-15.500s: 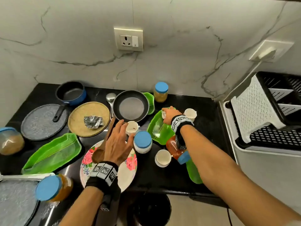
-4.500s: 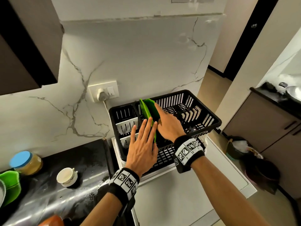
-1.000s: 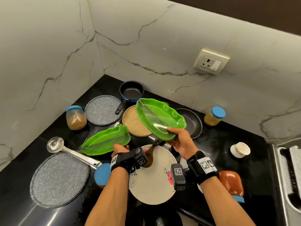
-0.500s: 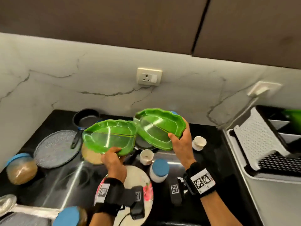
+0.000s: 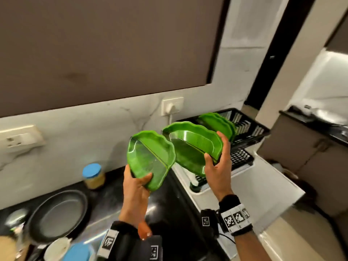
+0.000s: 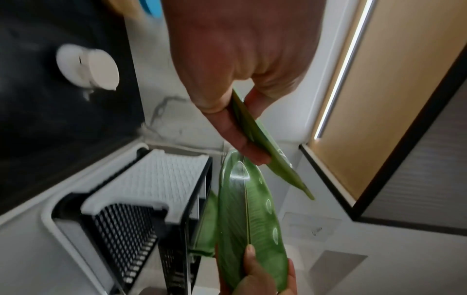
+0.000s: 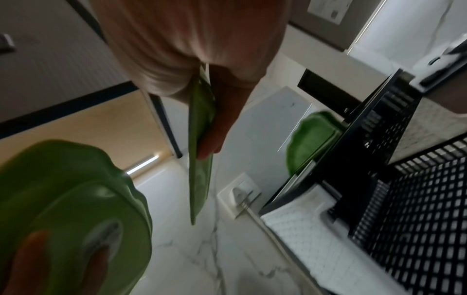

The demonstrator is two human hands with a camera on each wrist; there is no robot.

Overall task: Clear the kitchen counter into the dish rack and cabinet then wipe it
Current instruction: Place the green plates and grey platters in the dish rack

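Kitchen: black counter under brown cabinets, black dish rack to its right, already holding upright green plates. 2 green leaf-shaped trays, on the counter 1 second ago, are now airborne beside the rack, so racking looks imminent. Left hand pinches left tray; right hand clasps right tray; pan and jar remain uncleared.

Home kitchen: black counter, dish rack, frying pan.
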